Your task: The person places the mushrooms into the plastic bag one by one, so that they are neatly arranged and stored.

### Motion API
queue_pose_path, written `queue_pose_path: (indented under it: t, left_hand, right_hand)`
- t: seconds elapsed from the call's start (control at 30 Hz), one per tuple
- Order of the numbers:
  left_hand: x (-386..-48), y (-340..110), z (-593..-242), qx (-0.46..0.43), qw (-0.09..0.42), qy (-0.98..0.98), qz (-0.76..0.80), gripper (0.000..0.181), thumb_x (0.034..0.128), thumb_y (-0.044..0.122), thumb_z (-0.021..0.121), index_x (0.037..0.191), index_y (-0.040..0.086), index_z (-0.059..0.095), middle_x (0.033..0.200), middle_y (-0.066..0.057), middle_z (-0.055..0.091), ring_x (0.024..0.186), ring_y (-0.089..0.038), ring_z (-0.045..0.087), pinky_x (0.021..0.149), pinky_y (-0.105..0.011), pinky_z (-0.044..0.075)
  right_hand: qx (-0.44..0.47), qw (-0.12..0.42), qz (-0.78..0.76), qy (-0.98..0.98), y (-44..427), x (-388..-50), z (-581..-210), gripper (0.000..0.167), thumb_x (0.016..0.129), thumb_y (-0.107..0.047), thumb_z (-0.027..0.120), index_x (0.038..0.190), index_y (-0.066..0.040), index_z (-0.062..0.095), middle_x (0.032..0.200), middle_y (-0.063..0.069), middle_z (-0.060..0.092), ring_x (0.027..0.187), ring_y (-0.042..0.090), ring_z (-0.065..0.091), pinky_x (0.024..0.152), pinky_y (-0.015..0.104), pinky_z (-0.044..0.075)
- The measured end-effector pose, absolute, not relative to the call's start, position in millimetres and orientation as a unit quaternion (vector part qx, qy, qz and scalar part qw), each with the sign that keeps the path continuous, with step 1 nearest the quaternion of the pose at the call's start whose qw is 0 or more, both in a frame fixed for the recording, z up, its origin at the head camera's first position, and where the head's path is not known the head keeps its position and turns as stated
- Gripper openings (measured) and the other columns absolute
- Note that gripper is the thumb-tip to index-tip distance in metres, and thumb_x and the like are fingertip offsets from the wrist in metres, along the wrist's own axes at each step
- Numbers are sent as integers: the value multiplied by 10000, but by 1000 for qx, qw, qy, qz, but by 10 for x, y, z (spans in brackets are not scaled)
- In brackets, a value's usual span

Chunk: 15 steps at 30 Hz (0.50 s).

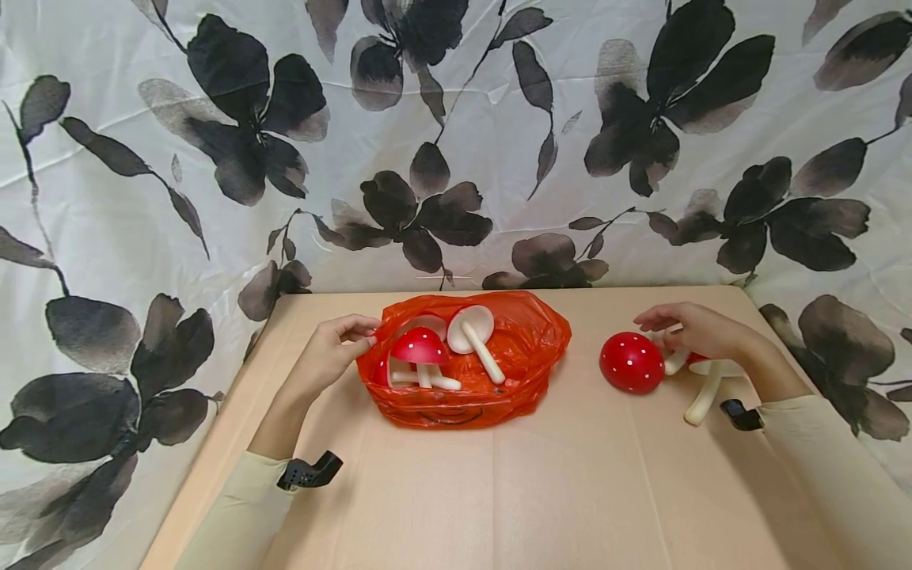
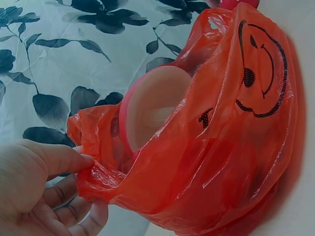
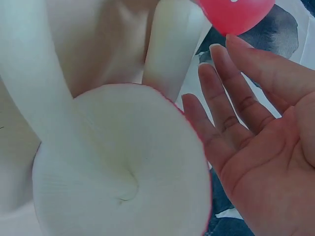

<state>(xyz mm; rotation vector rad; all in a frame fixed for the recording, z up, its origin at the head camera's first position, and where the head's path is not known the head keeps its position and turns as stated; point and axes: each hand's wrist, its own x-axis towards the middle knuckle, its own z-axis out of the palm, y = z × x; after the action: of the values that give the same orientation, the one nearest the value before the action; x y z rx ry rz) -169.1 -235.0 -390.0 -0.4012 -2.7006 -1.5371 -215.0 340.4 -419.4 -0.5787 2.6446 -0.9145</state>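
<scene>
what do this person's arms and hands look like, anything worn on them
The long sleeves are plain and cream-coloured, with a black, angular device at each wrist. The left hand and right hand wear no gloves, and no cables show.

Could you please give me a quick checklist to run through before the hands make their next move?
1. Left hand holding the red bag: ok, it pinches the bag's left edge.
2. Bag mouth open: ok, mushrooms show inside, among them a spotted one.
3. Right hand gripping a mushroom: not ok, its fingers are extended and hold nothing.
4. Mushrooms near the right hand: ok, a red-capped one lies beside it on the table.
5. Full count inside the bag: cannot tell, mushrooms overlap and the bag hides parts.
</scene>
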Motion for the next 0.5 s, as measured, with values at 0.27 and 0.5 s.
queue_pose_path:
  t: [0.27,0.5]
  left_hand:
    - [-1691,-2324,-3883,-120,3,-861,-494,260,962,-39,619,1214,-84,663,1091,-264,671,1002,-363,612,753,-153,526]
    - [-1720,-2297,-3908,-113,3,-862,-494,262,964,-38,614,1217,-83,663,1090,-267,670,1000,-369,610,749,-157,530]
  right_hand:
    - [-186,171,-318,914,3495,-2276,-4262,477,916,63,647,1380,36,543,1308,271,596,1205,477,562,835,348,605]
    - [-177,186,-327,909,3536,-2382,-4310,502,894,68,660,1382,30,550,1304,259,603,1214,484,546,818,359,611]
